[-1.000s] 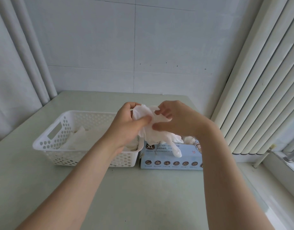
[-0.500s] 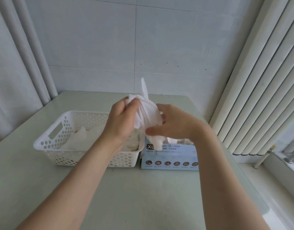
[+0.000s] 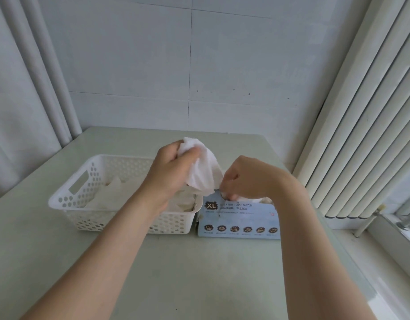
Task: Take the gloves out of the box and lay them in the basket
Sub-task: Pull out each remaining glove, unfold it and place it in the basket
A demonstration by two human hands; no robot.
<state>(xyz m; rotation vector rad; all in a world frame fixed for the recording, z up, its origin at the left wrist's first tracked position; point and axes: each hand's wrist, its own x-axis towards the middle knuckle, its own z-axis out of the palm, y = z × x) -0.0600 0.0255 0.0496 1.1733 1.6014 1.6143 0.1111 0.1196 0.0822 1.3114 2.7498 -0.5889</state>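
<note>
Attention belongs on the white glove (image 3: 201, 172), bunched in the left hand (image 3: 169, 172), whose fingers and thumb curl round its upper part. Its loose end hangs over the place where the basket (image 3: 102, 221) meets the box (image 3: 238, 218). The two containers sit side by side, touching or nearly so, across the middle of the table (image 3: 176, 273), the basket toward the left edge and the box toward the right edge. The right hand (image 3: 247, 179) is down at the box's top opening with its fingers curled. White material shows at the fingertips, but I cannot tell whether they pinch the hanging end, the next glove in the slot, or nothing at all. Several pale gloves (image 3: 111, 192) lie in the basket, so the task looks partway through. To do this step well, the left hand should carry the glove leftward over the basket's middle and lower it until it meets the pile. It should then let go so the glove lies spread rather than balled. If the hanging end is caught in the slot, the right hand ought to press the box down so it neither lifts nor slides toward the table's near edge.
</note>
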